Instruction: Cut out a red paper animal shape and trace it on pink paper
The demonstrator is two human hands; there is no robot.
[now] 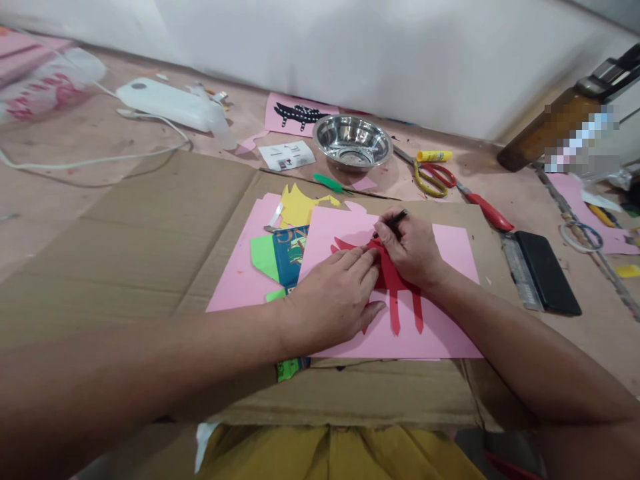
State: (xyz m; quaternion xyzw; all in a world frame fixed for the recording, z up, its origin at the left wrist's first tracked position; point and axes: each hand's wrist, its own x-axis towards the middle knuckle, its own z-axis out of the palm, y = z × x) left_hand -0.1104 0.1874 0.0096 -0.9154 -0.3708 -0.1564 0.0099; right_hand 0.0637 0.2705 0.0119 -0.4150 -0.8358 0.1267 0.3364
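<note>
A red paper cut-out (400,293) with long strips lies on a pink sheet (450,333), which rests on flattened cardboard (150,253). My left hand (333,300) lies flat with fingers stretched out, pressing down on the red cut-out. My right hand (413,250) is closed round a thin black pen (395,220), its tip touching the red paper. More pink, yellow and green paper and a blue booklet (290,253) lie just left of the pink sheet.
A steel bowl (353,141), a glue stick (434,156), yellow-and-red scissors (435,179) and a red-handled cutter (487,210) lie beyond. A black block and metal ruler (545,270) sit at right. A white device with cable (170,103) is at back left.
</note>
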